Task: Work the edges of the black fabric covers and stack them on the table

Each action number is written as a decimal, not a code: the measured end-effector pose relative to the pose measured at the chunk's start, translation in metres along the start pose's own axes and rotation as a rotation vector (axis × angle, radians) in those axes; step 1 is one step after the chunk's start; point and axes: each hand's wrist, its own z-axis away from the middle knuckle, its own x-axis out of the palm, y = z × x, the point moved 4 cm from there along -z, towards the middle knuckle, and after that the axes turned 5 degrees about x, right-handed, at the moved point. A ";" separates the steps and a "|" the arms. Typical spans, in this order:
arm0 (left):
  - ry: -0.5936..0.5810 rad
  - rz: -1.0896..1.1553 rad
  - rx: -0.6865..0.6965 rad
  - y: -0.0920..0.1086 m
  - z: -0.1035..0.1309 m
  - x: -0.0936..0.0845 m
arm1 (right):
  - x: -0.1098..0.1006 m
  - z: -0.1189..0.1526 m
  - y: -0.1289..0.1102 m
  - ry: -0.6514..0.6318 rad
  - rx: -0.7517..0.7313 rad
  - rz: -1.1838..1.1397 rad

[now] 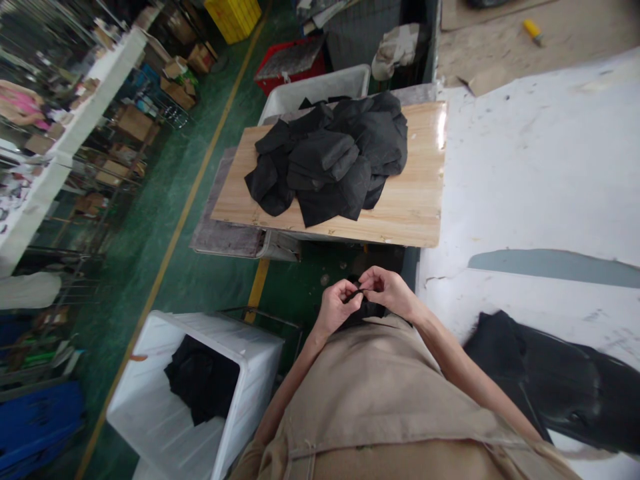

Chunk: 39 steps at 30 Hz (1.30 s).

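Observation:
Both hands are close together in front of the beige apron. My left hand is closed, its fingertips pinching the edge of a small piece of black cloth. My right hand pinches the same edge just to the right, thumb and fingers pressed together. The rest of that cloth hangs below the fingers and is partly hidden by the hands. Beyond them, a heap of black fabric pieces lies on a wooden board.
A white bin with black cloth stands at lower left. On the white table at right lie black fabric and a yellow-handled tool. At far left, a person in pink is by shelves.

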 end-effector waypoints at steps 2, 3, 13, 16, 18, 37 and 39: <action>0.010 -0.018 0.000 0.000 0.000 0.000 | 0.000 0.001 -0.001 0.012 -0.015 0.036; 0.013 -0.031 0.003 0.001 -0.001 0.000 | 0.000 0.001 -0.001 0.023 -0.024 0.058; 0.064 -0.109 0.041 0.010 -0.001 0.004 | -0.001 0.000 -0.007 0.055 -0.079 0.164; 0.073 -0.088 0.037 0.007 0.000 0.005 | 0.000 -0.001 -0.003 0.050 -0.077 0.139; 0.073 -0.064 0.021 0.003 0.001 0.005 | 0.000 0.000 -0.002 0.052 -0.089 0.108; -0.019 0.059 0.035 0.000 -0.002 0.007 | -0.004 0.018 -0.011 0.022 -0.290 0.210; -0.052 0.050 0.034 0.003 -0.001 0.004 | -0.005 0.018 -0.010 0.061 -0.279 0.213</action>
